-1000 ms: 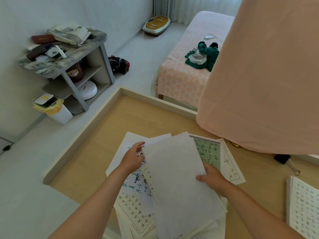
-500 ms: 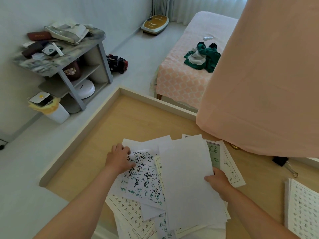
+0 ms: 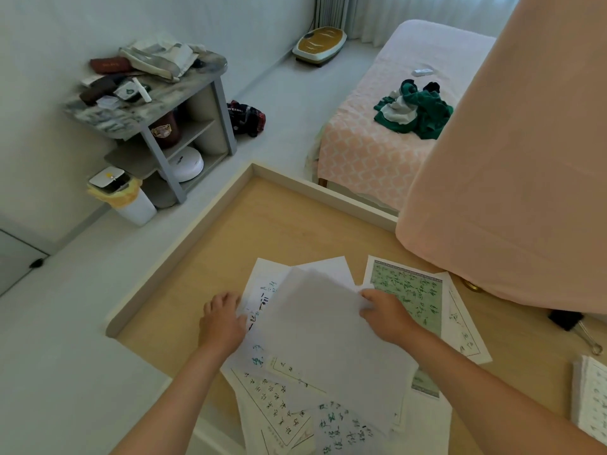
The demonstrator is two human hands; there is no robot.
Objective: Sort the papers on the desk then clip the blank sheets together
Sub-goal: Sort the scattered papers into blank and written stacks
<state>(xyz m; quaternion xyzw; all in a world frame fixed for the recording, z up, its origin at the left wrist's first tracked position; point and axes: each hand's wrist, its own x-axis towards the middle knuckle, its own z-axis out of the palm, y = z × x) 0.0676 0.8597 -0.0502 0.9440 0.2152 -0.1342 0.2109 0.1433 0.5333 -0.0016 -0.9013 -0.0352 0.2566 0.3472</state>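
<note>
White blank sheet [image 3: 328,333] lying atop written papers [image 3: 282,402] on the near wooden counter [image 3: 210,267], right hand [image 3: 386,315] pinching its far right edge, left hand [image 3: 221,323] curling its fingers [image 3: 226,298] at the papers' left edge, grip unclear.

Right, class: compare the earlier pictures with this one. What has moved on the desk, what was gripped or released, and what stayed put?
The left hand left the blank sheet and moved left onto the written sheets. The right hand, holding that sheet, slid up its right edge to the top corner and swung it left, uncovering the green-grid sheet. The binder clip and side stack stayed put.
</note>
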